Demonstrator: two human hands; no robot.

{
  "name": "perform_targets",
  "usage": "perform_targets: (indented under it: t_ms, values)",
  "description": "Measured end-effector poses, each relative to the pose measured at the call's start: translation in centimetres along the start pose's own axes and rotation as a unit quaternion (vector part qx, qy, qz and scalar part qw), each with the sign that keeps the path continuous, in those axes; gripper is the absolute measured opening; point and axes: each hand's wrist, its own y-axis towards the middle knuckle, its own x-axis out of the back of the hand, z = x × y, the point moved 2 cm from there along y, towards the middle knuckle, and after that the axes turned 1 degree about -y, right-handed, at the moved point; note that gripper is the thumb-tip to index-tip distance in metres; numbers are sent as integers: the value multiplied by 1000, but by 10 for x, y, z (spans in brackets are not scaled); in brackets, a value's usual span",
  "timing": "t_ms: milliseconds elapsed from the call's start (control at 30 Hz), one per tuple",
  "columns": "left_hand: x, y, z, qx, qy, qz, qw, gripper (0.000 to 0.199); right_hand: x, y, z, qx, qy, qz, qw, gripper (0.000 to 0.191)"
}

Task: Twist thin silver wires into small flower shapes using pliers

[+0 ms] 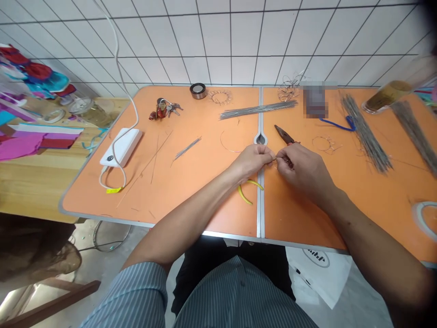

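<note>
Close together over the seam of the orange table, my left hand (254, 161) and my right hand (303, 171) are both closed, pinching a thin wire (276, 158) between their fingertips. From behind the left hand a fine wire arc (225, 145) curves over the tabletop. Pliers (285, 135) with dark jaws and reddish handles lie just beyond my right hand, which partly covers the handles. Two yellow curved handles (244, 195) show beside my left wrist; whatever they belong to is hidden.
Bundles of straight wire (259, 109) (367, 132) lie behind and to the right. Wire rings (324, 144), black tape (198, 90), keys (167, 108) and a cabled white power bank (121, 146) sit around. A jar (385, 96) stands at back right. A person's head (37, 250) is at lower left.
</note>
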Motion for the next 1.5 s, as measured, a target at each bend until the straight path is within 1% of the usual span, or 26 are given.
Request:
perform_targets:
  t_ms: [67, 133, 333, 467, 533, 633, 700, 767, 833, 900, 967, 1167, 1233, 1300, 1367, 1433, 1500]
  values:
    - [1, -1, 0, -31, 7, 7, 999, 19, 3, 1, 0, -24, 33, -2, 999, 13]
    - [1, -1, 0, -38, -1, 7, 999, 14, 5, 2, 0, -33, 43, -6, 998, 13]
    - [-1, -4, 2, -46, -16, -4, 999, 8, 4, 3, 0, -38, 50, -22, 998, 14]
    - [-1, -5, 2, -58, -8, -21, 998, 8, 4, 2, -1, -29, 53, -39, 997, 13]
    - [-1, -4, 1, -53, -8, -24, 998, 11, 2, 1, -1, -23, 39, -31, 998, 14]
    - [-1, -4, 2, -16, -29, -18, 999, 16, 0, -1, 0, 12, -5, -20, 1000, 16]
    - [-1, -4, 2, -9, -29, -24, 999, 16, 0, -1, 2, 25, -22, -19, 999, 17]
    - [0, -5, 0, -45, 2, -38, 998, 14, 4, 0, 3, -10, 7, -15, 1000, 14]
    - [0, -6, -2, -109, 41, -44, 992, 12, 9, 2, 3, -83, 82, -2, 993, 9]
    - [0, -6, -3, -162, 64, -37, 984, 12, 13, 5, 2, -152, 162, 14, 975, 6]
    - [1, -4, -2, -189, 67, -34, 979, 15, 15, 6, 1, -189, 217, 16, 958, 8]
    - [2, -2, -1, -208, 42, -44, 976, 26, 12, 8, -2, -223, 309, -7, 924, 15]
    - [1, -4, -3, -203, 34, -51, 977, 30, 11, 7, -2, -233, 323, -23, 917, 18]
    - [-1, -5, -3, -184, 16, -54, 981, 34, 10, 7, -3, -237, 326, -41, 915, 24]
    - [-4, -6, -3, -160, -7, -60, 985, 36, 9, 6, -1, -232, 315, -56, 919, 25]
    - [-5, -6, -1, -143, -35, -77, 986, 35, 6, 5, 1, -225, 299, -67, 925, 24]
    - [-6, -6, 1, -138, -66, -98, 983, 34, 4, 5, 4, -224, 300, -71, 924, 27]
